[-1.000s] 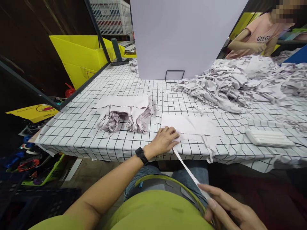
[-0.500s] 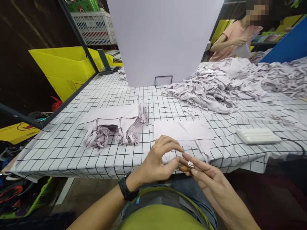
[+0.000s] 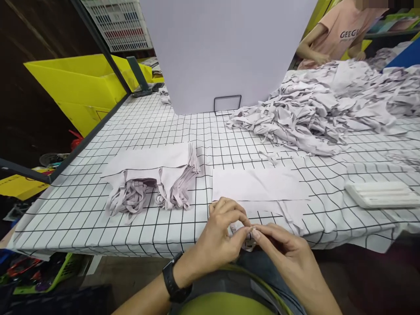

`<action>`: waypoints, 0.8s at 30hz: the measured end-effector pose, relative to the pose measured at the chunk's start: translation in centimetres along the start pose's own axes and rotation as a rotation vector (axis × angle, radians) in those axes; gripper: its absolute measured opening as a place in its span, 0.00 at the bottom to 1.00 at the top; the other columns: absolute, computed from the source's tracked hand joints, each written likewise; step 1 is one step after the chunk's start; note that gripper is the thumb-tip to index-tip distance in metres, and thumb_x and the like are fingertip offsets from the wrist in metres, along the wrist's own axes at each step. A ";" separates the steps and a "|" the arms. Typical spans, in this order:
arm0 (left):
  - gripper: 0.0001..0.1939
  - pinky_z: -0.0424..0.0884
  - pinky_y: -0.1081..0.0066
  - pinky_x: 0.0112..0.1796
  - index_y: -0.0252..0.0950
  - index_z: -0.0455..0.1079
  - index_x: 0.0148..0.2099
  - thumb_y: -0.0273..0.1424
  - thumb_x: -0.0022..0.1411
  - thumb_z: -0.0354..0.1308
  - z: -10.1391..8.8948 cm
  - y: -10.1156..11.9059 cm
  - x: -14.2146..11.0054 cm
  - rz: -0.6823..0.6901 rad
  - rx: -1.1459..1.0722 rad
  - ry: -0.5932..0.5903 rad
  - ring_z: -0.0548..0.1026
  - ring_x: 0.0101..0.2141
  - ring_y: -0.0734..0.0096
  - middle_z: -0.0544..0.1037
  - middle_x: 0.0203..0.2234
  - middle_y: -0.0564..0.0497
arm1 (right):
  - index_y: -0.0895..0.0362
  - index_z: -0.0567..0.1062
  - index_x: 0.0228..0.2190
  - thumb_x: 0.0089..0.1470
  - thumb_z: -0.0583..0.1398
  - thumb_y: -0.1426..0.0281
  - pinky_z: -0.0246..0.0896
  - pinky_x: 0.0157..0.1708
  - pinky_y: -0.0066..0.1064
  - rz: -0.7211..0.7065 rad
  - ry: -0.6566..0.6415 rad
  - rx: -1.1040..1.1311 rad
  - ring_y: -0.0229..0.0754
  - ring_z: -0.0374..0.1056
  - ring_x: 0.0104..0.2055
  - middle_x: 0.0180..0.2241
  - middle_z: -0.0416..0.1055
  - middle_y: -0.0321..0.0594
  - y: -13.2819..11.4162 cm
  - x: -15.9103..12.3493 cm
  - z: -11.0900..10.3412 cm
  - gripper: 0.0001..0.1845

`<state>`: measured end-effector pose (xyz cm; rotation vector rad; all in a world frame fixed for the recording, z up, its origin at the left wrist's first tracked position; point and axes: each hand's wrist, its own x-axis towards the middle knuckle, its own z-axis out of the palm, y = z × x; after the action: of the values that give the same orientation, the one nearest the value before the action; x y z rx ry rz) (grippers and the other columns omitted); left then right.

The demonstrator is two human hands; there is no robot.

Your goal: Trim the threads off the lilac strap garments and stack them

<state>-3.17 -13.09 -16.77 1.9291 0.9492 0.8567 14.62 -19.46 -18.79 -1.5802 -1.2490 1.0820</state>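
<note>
My left hand (image 3: pixel 226 232) and my right hand (image 3: pixel 285 249) meet at the fingertips over the table's front edge. Both are closed in a pinch. A small white plastic clip (image 3: pixel 253 230) shows faintly between the right thumb and forefinger; what the left fingers grip is hidden. Just beyond the hands a pale lilac garment piece (image 3: pixel 256 183) lies flat, a strap (image 3: pixel 290 214) hanging from its right side. Part of its left side is covered by my left hand. To the left sits a neat stack of similar strapped garments (image 3: pixel 151 157), their straps bunched toward me.
A large loose heap of pale garments (image 3: pixel 315 105) covers the back right. A lilac board (image 3: pixel 226 52) stands upright at the back. A white ridged device (image 3: pixel 382 194) lies at the right. Yellow bins (image 3: pixel 75 83) stand beyond the left edge. A co-worker (image 3: pixel 341 35) stands behind the heap.
My hands have come together at the fingertips, and the white clip, plain on the right fingers before, is now mostly covered. The co-worker's hands have lowered to the heap. The view has tilted down slightly.
</note>
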 end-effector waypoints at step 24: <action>0.09 0.62 0.64 0.38 0.33 0.74 0.42 0.20 0.68 0.53 0.5 -6.6 5.8 0.268 0.621 -0.119 0.67 0.38 0.64 0.73 0.36 0.48 | 0.57 0.78 0.21 0.48 0.66 0.54 0.45 0.23 0.30 0.490 0.093 0.141 0.34 0.48 0.22 0.19 0.66 0.34 -2.0 6.1 0.8 0.19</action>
<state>-1.87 -5.76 -21.45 2.6541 0.9717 0.6212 14.10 -13.04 -17.92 -1.8512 -0.7175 1.3448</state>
